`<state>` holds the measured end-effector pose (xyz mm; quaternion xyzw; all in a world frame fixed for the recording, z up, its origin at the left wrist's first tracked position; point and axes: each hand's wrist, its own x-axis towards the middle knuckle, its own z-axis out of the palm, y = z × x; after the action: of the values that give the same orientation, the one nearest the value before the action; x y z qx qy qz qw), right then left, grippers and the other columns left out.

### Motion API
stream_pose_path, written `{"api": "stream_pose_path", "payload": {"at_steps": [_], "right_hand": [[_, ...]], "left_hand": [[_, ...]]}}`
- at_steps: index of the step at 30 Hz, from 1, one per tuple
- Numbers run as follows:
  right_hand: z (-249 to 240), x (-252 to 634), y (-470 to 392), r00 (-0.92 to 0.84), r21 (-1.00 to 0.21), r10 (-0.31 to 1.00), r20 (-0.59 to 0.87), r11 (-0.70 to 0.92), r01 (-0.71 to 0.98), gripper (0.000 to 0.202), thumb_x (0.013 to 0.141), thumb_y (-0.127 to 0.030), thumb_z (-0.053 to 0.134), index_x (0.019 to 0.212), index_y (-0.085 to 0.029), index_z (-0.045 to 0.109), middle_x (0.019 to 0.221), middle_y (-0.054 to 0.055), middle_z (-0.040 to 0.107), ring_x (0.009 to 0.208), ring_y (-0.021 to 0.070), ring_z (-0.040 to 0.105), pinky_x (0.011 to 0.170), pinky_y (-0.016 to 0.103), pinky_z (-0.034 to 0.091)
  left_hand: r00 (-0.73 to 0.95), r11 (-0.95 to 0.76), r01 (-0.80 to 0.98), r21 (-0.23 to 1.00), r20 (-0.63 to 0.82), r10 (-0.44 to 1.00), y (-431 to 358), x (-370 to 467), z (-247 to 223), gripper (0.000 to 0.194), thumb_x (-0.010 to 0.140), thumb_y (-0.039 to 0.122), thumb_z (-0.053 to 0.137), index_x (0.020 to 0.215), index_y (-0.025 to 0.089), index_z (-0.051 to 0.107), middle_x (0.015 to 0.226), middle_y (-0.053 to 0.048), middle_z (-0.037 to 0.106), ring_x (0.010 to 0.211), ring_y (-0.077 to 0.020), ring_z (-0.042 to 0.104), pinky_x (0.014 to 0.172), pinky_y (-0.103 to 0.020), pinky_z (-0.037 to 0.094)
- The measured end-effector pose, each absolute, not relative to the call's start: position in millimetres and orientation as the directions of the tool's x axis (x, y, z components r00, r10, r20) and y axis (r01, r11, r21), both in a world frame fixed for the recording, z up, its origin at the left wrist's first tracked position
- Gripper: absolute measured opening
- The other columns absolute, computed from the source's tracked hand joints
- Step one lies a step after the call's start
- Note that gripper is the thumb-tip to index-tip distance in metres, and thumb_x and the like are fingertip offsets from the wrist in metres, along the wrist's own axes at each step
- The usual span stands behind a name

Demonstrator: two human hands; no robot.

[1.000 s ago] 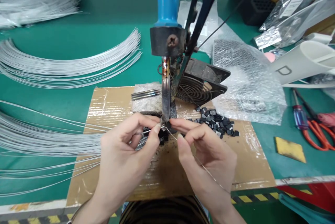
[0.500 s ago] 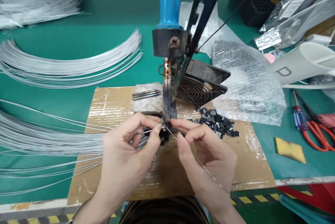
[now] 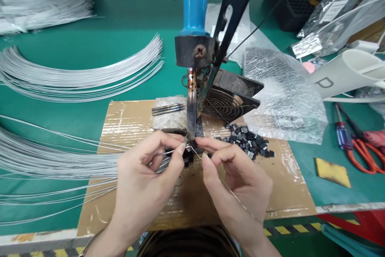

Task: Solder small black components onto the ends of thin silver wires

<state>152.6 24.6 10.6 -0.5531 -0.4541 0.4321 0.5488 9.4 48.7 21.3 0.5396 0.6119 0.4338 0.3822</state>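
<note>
A blue-handled soldering iron (image 3: pixel 195 12) hangs in a black clamp, its tip (image 3: pixel 191 116) pointing down between my hands. Just left of the tip, my left hand (image 3: pixel 150 173) pinches a grey wire (image 3: pixel 162 154) and its end at a small metal part. On the right, my right hand (image 3: pixel 240 181) is closed on a thin solder wire (image 3: pixel 233 193), which runs from the tip across the palm. Small black connectors (image 3: pixel 249 140) lie in a pile beyond my right hand. A bundle of grey wires (image 3: pixel 75 162) passes behind my left hand.
Brown cardboard (image 3: pixel 282 185) covers the green table. Behind the iron stand a black fan (image 3: pixel 225 102) and a wrapped block (image 3: pixel 170 120) with metal rods. Scissors (image 3: pixel 362 154), a screwdriver (image 3: pixel 343 134), a yellow sponge (image 3: pixel 332 172) and bubble wrap (image 3: pixel 285 96) lie right; more wires (image 3: pixel 90 76) lie left.
My right thumb has shifted slightly left and up along the solder wire, toward the tip. My left hand has hardly moved.
</note>
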Motion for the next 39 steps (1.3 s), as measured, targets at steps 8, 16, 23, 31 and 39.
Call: {"api": "stream_pose_path", "payload": {"at_steps": [8,16,23,31,39], "right_hand": [[9.4,153.3,23.9,0.211,-0.999,0.977,0.029,0.023,0.029,0.019,0.093,-0.014,0.069,0.078,-0.024,0.064,0.118,0.008,0.082,0.113,0.025,0.077,0.099,0.038,0.06],[7.2,153.2,23.9,0.206,-0.999,0.978,0.036,0.028,0.04,0.02,0.093,-0.011,0.069,0.078,-0.025,0.063,0.117,0.007,0.081,0.112,0.0244,0.077,0.098,0.038,0.059],[8.4,152.4,24.8,0.211,-0.998,0.976,0.052,0.042,0.052,0.02,0.093,-0.013,0.069,0.078,-0.025,0.064,0.116,0.007,0.082,0.111,0.0241,0.078,0.098,0.038,0.06],[7.1,152.1,24.1,0.215,-0.998,0.975,0.054,0.046,0.043,0.02,0.093,-0.012,0.069,0.078,-0.025,0.064,0.116,0.006,0.081,0.111,0.0235,0.077,0.098,0.038,0.059],[6.3,150.6,23.9,0.222,-0.996,0.972,0.075,0.065,0.054,0.019,0.092,-0.012,0.07,0.079,-0.024,0.066,0.115,0.007,0.082,0.109,0.0232,0.078,0.097,0.036,0.06]], "left_hand": [[-0.121,0.034,0.335,0.941,0.007,0.993,50.2,8.9,18.0,0.01,0.087,0.016,0.073,0.08,0.023,0.074,0.089,0.0,0.079,0.079,-0.0152,0.073,0.054,-0.019,0.05],[-0.107,0.043,0.348,0.937,-0.006,0.994,49.5,8.0,16.8,0.011,0.089,0.015,0.072,0.081,0.023,0.073,0.089,0.0,0.079,0.082,-0.0157,0.074,0.056,-0.019,0.051],[-0.117,0.044,0.354,0.934,-0.002,0.993,48.3,9.0,18.3,0.012,0.086,0.015,0.073,0.079,0.024,0.073,0.088,0.001,0.079,0.081,-0.0157,0.074,0.057,-0.019,0.052],[-0.112,0.04,0.376,0.926,0.002,0.994,49.7,9.2,18.5,0.011,0.087,0.016,0.073,0.08,0.024,0.073,0.089,0.001,0.08,0.081,-0.0151,0.074,0.056,-0.018,0.05],[-0.112,0.023,0.389,0.921,0.022,0.993,47.6,8.3,18.5,0.013,0.088,0.015,0.072,0.08,0.025,0.072,0.089,0.002,0.079,0.084,-0.0147,0.074,0.06,-0.018,0.052]]}}
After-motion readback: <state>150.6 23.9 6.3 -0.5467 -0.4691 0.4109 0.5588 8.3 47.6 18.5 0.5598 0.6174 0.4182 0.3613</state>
